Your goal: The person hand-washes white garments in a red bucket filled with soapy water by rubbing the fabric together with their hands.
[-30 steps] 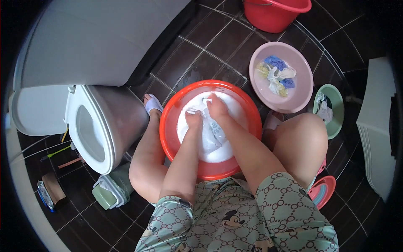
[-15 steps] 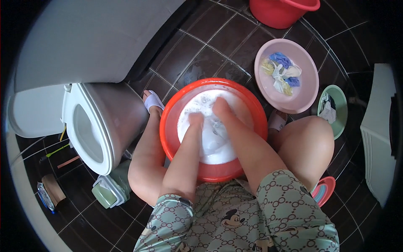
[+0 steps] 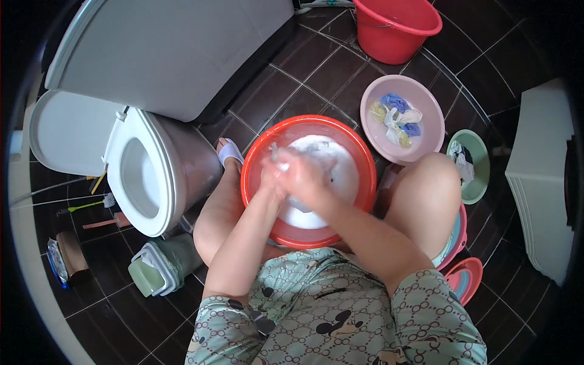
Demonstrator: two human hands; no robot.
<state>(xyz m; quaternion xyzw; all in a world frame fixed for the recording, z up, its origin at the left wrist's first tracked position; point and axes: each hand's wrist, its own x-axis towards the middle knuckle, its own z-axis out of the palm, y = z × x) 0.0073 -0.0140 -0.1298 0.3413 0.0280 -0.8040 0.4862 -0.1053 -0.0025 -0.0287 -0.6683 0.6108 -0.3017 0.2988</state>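
Between my knees stands an orange-red basin of water with thick white suds. My left hand and my right hand are pressed together above its left half, fingers curled and somewhat smeared by motion. White foam and a bit of something pale show at the fingers. What the hands hold between them is too wet and blurred to name. A whitish bulge, perhaps soaked cloth, shows in the suds just below my hands.
A pink basin with blue, white and yellow cloths stands at the far right, near a green basin with dark and white cloth. Farther off is a red bucket. A toilet and a green bin are on the left.
My hands have come up out of the suds and moved left, from apart to pressed together. The view has shifted, showing more of the red bucket.
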